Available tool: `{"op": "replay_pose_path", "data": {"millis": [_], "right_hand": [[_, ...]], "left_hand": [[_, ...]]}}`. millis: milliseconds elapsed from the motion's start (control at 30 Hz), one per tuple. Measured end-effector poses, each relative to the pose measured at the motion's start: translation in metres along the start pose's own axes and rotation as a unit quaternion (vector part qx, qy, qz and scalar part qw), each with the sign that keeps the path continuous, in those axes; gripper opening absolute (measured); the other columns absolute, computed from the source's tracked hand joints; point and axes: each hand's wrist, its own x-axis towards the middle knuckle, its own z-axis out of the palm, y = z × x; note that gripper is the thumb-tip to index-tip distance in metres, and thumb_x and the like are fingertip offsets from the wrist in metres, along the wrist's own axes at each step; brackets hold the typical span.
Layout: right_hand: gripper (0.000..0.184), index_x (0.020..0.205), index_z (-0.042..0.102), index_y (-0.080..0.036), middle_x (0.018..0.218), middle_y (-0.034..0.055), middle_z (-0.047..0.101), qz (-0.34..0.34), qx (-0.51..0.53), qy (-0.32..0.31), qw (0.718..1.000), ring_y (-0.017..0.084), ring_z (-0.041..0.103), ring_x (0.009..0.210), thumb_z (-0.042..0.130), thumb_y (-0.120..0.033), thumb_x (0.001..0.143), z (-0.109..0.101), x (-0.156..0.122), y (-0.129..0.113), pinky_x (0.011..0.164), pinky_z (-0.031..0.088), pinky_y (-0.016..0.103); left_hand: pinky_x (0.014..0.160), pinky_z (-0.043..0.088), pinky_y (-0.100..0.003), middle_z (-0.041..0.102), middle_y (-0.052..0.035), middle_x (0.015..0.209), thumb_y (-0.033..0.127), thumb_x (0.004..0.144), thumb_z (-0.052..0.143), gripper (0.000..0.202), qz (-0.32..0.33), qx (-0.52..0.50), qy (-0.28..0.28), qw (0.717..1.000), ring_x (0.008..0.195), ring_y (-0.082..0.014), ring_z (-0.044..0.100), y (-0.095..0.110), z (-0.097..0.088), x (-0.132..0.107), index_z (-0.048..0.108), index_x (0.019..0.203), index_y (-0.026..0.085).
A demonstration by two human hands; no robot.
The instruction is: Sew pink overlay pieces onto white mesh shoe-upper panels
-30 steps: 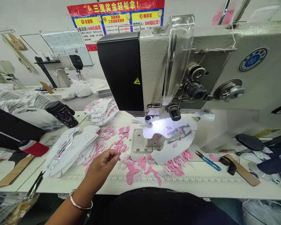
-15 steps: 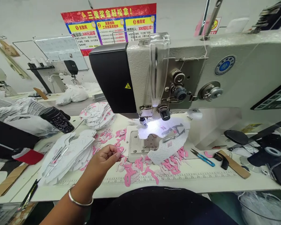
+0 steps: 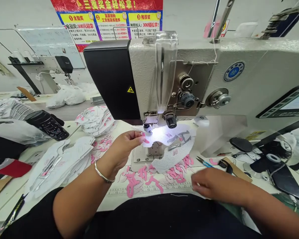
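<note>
My left hand (image 3: 123, 149) is raised in front of the sewing machine (image 3: 189, 76), its fingers pinched on a small pink cut piece close to the lit needle area (image 3: 149, 131). A white mesh shoe panel (image 3: 174, 146) with grey letter shapes lies under the presser foot. My right hand (image 3: 211, 184) rests low on the table edge at the ruler strip, fingers curled and blurred; what they hold, if anything, I cannot make out. Pink cut pieces (image 3: 144, 176) are scattered on the table between both hands.
Stacks of white panels (image 3: 62, 159) lie at the left, another pile (image 3: 96, 119) behind them. A black bottle (image 3: 48, 124) lies on its side. Blue-handled snips (image 3: 204, 162) and a brown strap (image 3: 236, 167) sit at the right. A second machine (image 3: 52, 66) stands at the back.
My left hand rose from the pink pieces on the table toward the needle, pinching a piece. My right hand came into view at the table's front edge. The camera shifted down and right.
</note>
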Motion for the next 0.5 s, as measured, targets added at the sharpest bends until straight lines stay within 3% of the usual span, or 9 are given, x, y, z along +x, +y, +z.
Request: {"op": "replay_pose_path", "data": {"millis": [67, 167, 267, 500], "right_hand": [[0.017, 0.081, 0.062, -0.022, 0.072, -0.0017, 0.062, -0.032, 0.014, 0.016, 0.999, 0.011, 0.058, 0.065, 0.055, -0.027, 0.096, 0.0, 0.034, -0.004, 0.059, 0.049, 0.023], [0.012, 0.101, 0.063, -0.019, 0.096, 0.0063, 0.066, -0.056, -0.037, 0.179, 0.982, 0.02, 0.06, 0.091, 0.053, -0.022, 0.095, 0.008, 0.085, -0.012, 0.082, 0.052, 0.035], [0.025, 0.116, 0.06, -0.017, 0.109, 0.0112, 0.065, -0.06, -0.1, 0.233, 0.965, 0.025, 0.059, 0.103, 0.057, -0.025, 0.093, 0.024, 0.121, -0.014, 0.092, 0.051, 0.043], [0.022, 0.114, 0.059, -0.018, 0.099, 0.0097, 0.067, -0.04, -0.089, 0.294, 0.951, 0.025, 0.062, 0.104, 0.056, -0.021, 0.092, 0.052, 0.135, -0.007, 0.095, 0.053, 0.046]], "left_hand": [[0.076, 0.044, -0.027, 0.064, -0.0009, 0.082, 0.029, 0.072, 0.076, 0.016, -0.012, -0.008, -0.008, 1.0, 0.078, -0.0132, 0.056, 0.0, 0.003, 0.006, 0.066, 0.078, 0.018], [0.067, 0.042, -0.025, 0.058, 0.0004, 0.074, 0.027, 0.071, 0.075, 0.017, -0.025, -0.005, -0.021, 0.999, 0.069, -0.0113, 0.052, 0.002, 0.004, 0.012, 0.061, 0.073, 0.017], [0.065, 0.041, -0.025, 0.057, 0.0001, 0.073, 0.028, 0.072, 0.074, 0.018, -0.018, 0.016, -0.04, 0.999, 0.067, -0.0115, 0.051, 0.002, 0.003, 0.017, 0.06, 0.074, 0.017], [0.066, 0.043, -0.026, 0.059, -0.0012, 0.077, 0.033, 0.075, 0.071, 0.018, -0.002, 0.056, -0.083, 0.995, 0.07, -0.0139, 0.053, -0.002, -0.004, 0.024, 0.061, 0.076, 0.018]]}}
